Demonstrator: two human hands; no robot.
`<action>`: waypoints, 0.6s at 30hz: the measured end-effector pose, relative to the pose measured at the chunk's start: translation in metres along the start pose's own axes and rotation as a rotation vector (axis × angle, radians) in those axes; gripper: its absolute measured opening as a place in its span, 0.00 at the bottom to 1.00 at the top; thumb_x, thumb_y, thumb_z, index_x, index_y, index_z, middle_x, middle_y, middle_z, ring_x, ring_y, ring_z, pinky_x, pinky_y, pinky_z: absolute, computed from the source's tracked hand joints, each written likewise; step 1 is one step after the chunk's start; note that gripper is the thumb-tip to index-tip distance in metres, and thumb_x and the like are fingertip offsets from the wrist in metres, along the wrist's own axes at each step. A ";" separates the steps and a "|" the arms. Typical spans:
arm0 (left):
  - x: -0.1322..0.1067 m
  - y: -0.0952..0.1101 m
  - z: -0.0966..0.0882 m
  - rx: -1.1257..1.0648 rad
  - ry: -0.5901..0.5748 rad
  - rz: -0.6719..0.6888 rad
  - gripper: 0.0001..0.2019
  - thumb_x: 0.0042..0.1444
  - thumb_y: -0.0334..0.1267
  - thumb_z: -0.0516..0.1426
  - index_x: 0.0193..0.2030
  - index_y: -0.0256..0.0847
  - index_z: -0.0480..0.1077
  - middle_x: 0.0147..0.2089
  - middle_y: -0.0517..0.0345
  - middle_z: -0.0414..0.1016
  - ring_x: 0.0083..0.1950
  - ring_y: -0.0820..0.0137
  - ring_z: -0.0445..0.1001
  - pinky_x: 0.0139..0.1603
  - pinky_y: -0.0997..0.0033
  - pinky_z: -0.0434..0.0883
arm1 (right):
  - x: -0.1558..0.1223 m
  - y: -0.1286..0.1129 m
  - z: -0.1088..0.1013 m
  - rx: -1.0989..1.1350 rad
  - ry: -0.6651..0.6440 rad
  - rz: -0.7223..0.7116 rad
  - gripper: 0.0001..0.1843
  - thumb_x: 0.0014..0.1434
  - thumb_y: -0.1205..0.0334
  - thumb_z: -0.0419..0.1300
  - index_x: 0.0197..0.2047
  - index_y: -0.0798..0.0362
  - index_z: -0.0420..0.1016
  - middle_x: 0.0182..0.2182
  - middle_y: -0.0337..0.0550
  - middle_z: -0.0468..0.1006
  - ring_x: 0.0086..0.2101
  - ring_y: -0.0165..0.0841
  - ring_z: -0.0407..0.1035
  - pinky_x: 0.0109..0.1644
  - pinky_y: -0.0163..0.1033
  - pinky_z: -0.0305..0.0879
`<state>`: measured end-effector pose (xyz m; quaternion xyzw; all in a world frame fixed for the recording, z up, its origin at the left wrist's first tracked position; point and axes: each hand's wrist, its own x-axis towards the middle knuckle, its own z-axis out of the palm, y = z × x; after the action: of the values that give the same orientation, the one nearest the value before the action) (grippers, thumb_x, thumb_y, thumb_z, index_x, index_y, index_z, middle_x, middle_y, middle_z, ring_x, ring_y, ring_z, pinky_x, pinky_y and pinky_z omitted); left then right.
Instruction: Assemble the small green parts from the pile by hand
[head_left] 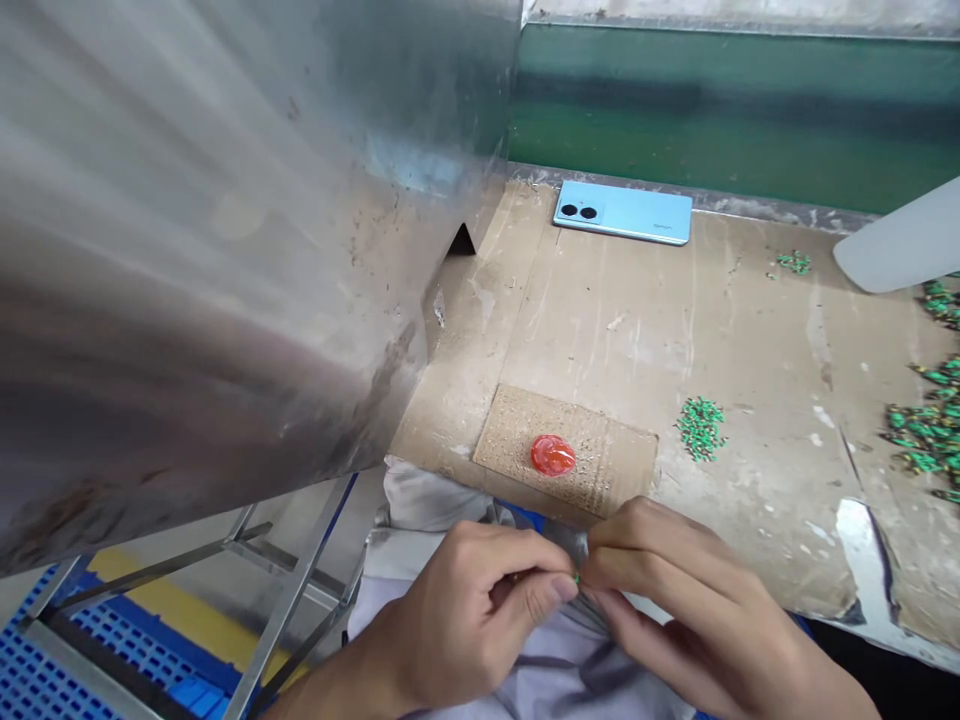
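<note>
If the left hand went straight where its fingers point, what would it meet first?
Probably the right hand, just past the green piece that the left hand seems to pinch. Depth here is unclear.

Single head-worn view, forward and downward, close above both hands [484, 610] [694, 600] and the worktop [622, 330]

Your fingertips [562, 588] are mostly hiding a green piece [576, 578].
The right edge is cropping a white object [904, 240] and the largest green pile [930, 425].
</note>
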<state>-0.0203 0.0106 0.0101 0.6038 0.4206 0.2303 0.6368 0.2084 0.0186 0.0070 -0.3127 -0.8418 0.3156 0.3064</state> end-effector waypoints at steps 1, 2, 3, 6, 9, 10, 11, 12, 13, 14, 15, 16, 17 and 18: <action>0.000 -0.001 0.000 -0.024 -0.002 -0.005 0.15 0.73 0.39 0.56 0.36 0.38 0.78 0.28 0.61 0.68 0.30 0.72 0.64 0.33 0.69 0.59 | 0.001 -0.001 0.000 0.022 -0.014 0.020 0.08 0.69 0.74 0.60 0.48 0.53 0.74 0.35 0.42 0.81 0.34 0.31 0.76 0.39 0.37 0.75; 0.000 -0.002 0.001 -0.050 0.002 -0.008 0.15 0.73 0.39 0.57 0.35 0.38 0.77 0.27 0.62 0.66 0.29 0.72 0.62 0.32 0.69 0.58 | 0.003 -0.002 0.000 0.044 -0.022 0.045 0.07 0.70 0.73 0.59 0.48 0.52 0.73 0.35 0.41 0.80 0.34 0.31 0.75 0.39 0.36 0.74; 0.000 -0.003 0.001 -0.077 0.010 -0.012 0.14 0.72 0.40 0.57 0.35 0.38 0.77 0.26 0.63 0.65 0.28 0.73 0.61 0.30 0.70 0.57 | 0.004 -0.002 0.001 0.069 -0.027 0.072 0.06 0.70 0.72 0.59 0.47 0.52 0.72 0.34 0.40 0.79 0.34 0.30 0.74 0.39 0.36 0.74; 0.000 -0.007 0.004 -0.170 0.088 -0.053 0.12 0.71 0.42 0.58 0.38 0.38 0.77 0.29 0.61 0.67 0.31 0.72 0.64 0.32 0.72 0.59 | 0.006 0.001 0.006 0.114 0.028 0.166 0.06 0.72 0.71 0.56 0.43 0.49 0.69 0.33 0.37 0.75 0.32 0.28 0.71 0.35 0.33 0.70; 0.002 -0.012 0.004 -0.476 0.158 -0.164 0.08 0.71 0.42 0.60 0.47 0.41 0.77 0.33 0.62 0.67 0.33 0.74 0.63 0.33 0.76 0.60 | 0.009 0.010 0.012 0.004 0.166 0.289 0.07 0.73 0.70 0.56 0.43 0.49 0.68 0.32 0.37 0.71 0.30 0.28 0.68 0.32 0.33 0.66; 0.003 -0.013 0.003 -0.632 0.157 -0.202 0.07 0.69 0.41 0.61 0.48 0.41 0.76 0.33 0.63 0.66 0.31 0.75 0.62 0.31 0.77 0.58 | 0.009 0.014 0.014 -0.054 0.203 0.328 0.06 0.73 0.69 0.56 0.43 0.48 0.68 0.33 0.37 0.71 0.30 0.29 0.67 0.32 0.33 0.65; 0.004 -0.013 0.002 -0.788 0.146 -0.233 0.07 0.67 0.40 0.62 0.48 0.40 0.76 0.32 0.64 0.66 0.30 0.77 0.61 0.30 0.78 0.56 | 0.010 0.017 0.016 -0.107 0.226 0.355 0.06 0.73 0.69 0.56 0.43 0.48 0.68 0.33 0.37 0.71 0.30 0.29 0.67 0.32 0.34 0.65; 0.005 -0.013 0.001 -0.914 0.135 -0.257 0.08 0.65 0.39 0.64 0.47 0.39 0.75 0.32 0.64 0.66 0.29 0.78 0.61 0.29 0.79 0.55 | 0.011 0.020 0.017 -0.151 0.240 0.372 0.06 0.73 0.68 0.56 0.43 0.48 0.69 0.33 0.37 0.71 0.29 0.29 0.67 0.32 0.34 0.64; 0.006 -0.013 0.000 -1.000 0.131 -0.271 0.08 0.63 0.37 0.65 0.46 0.37 0.76 0.32 0.63 0.69 0.28 0.78 0.63 0.28 0.79 0.55 | 0.012 0.022 0.018 -0.186 0.242 0.381 0.05 0.74 0.67 0.56 0.43 0.48 0.69 0.33 0.37 0.71 0.29 0.29 0.67 0.32 0.35 0.64; 0.007 -0.012 -0.001 -1.046 0.135 -0.278 0.08 0.62 0.36 0.65 0.46 0.36 0.76 0.33 0.60 0.72 0.29 0.78 0.66 0.28 0.79 0.56 | 0.012 0.023 0.019 -0.211 0.241 0.386 0.05 0.74 0.66 0.57 0.43 0.48 0.69 0.33 0.37 0.71 0.29 0.29 0.67 0.31 0.35 0.63; 0.007 -0.012 -0.002 -1.067 0.137 -0.273 0.08 0.62 0.35 0.66 0.47 0.36 0.76 0.34 0.58 0.75 0.29 0.78 0.69 0.28 0.80 0.57 | 0.013 0.024 0.019 -0.227 0.237 0.391 0.05 0.74 0.66 0.57 0.42 0.48 0.69 0.33 0.37 0.71 0.29 0.29 0.67 0.31 0.35 0.63; 0.008 -0.012 -0.003 -1.080 0.136 -0.256 0.08 0.63 0.35 0.66 0.47 0.35 0.77 0.36 0.55 0.78 0.29 0.78 0.71 0.27 0.80 0.58 | 0.014 0.024 0.019 -0.238 0.233 0.396 0.05 0.74 0.65 0.57 0.42 0.48 0.69 0.33 0.37 0.72 0.28 0.29 0.67 0.31 0.35 0.63; 0.008 -0.012 -0.003 -1.088 0.132 -0.240 0.08 0.64 0.35 0.67 0.48 0.36 0.77 0.38 0.52 0.81 0.29 0.78 0.72 0.26 0.81 0.59 | 0.014 0.024 0.019 -0.244 0.228 0.400 0.05 0.74 0.65 0.57 0.42 0.48 0.69 0.33 0.37 0.72 0.28 0.29 0.67 0.31 0.35 0.62; 0.008 -0.012 -0.003 -1.095 0.127 -0.226 0.08 0.64 0.35 0.67 0.48 0.36 0.77 0.41 0.49 0.83 0.29 0.78 0.74 0.26 0.81 0.59 | 0.015 0.024 0.018 -0.245 0.224 0.404 0.06 0.74 0.65 0.57 0.42 0.48 0.69 0.33 0.36 0.72 0.28 0.29 0.67 0.31 0.34 0.63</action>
<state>-0.0209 0.0171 -0.0036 0.1213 0.3390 0.3813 0.8514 0.1943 0.0372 -0.0168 -0.5423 -0.7551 0.2296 0.2882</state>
